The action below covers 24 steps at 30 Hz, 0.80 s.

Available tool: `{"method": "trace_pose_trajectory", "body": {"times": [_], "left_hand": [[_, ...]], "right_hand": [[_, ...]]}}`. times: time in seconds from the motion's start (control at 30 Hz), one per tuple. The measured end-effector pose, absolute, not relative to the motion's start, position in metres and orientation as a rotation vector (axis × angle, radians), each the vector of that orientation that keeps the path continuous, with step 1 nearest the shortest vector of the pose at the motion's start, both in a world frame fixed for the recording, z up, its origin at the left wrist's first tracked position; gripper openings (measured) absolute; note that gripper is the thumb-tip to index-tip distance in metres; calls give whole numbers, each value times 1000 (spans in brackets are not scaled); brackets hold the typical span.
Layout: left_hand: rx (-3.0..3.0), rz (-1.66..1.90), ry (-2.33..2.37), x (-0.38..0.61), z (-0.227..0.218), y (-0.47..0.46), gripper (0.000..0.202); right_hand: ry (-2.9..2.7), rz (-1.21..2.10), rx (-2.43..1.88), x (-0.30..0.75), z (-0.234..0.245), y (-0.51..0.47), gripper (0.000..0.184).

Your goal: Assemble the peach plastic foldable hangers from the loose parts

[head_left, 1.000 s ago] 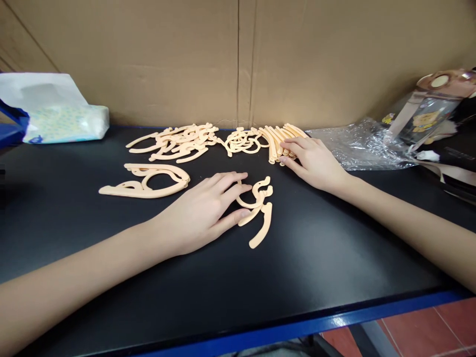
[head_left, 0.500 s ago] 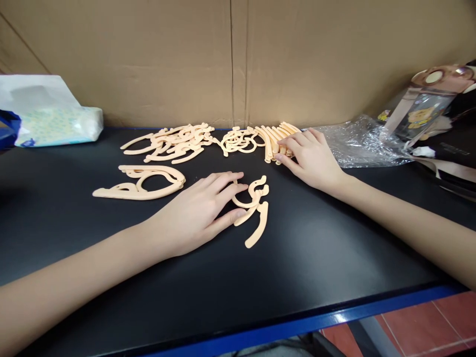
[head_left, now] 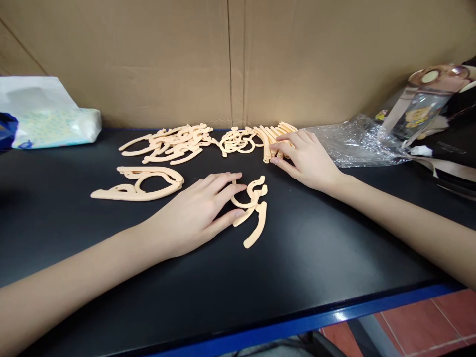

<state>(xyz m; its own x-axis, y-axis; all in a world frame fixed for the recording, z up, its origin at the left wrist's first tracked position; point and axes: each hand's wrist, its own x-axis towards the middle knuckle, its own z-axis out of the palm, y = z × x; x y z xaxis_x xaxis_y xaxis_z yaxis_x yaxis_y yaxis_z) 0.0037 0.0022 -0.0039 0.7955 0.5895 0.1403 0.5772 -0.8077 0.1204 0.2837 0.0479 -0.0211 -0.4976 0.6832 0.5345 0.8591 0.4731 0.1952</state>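
My left hand [head_left: 203, 210] lies on the table with its fingers stretched out, touching loose peach plastic parts of a folding hanger. Among those parts are a hook piece [head_left: 255, 191] and a curved hanger arm [head_left: 256, 225], just right of the fingertips. My right hand [head_left: 307, 158] reaches over a row of curved hanger arms [head_left: 267, 141] at the back; its thumb and fingers are apart and touch the row's near side. Its fingers partly hide the row. A folded hanger [head_left: 148, 193] rests left of my left hand.
At the back left lies a pile of hangers [head_left: 178, 141], with a heap of hook pieces [head_left: 238, 140] beside it. A tissue pack [head_left: 59, 126] stands far left. Clear plastic wrap [head_left: 349, 141], a bottle [head_left: 427, 99] and a strap are on the right. A cardboard wall [head_left: 167, 59] closes the back.
My right hand has shifted slightly left along the row of hanger arms. My left hand and the parts beside it stay in place; the view moves a little.
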Motion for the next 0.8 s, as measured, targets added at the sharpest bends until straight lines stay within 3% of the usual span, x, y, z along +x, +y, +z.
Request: {"method": "trace_pose_trajectory", "body": {"times": [0.8], "left_hand": [[2896,248,953,4,-4,2,50]], "right_hand": [[-2448,-524,-906,273,-11,34,29]]}}
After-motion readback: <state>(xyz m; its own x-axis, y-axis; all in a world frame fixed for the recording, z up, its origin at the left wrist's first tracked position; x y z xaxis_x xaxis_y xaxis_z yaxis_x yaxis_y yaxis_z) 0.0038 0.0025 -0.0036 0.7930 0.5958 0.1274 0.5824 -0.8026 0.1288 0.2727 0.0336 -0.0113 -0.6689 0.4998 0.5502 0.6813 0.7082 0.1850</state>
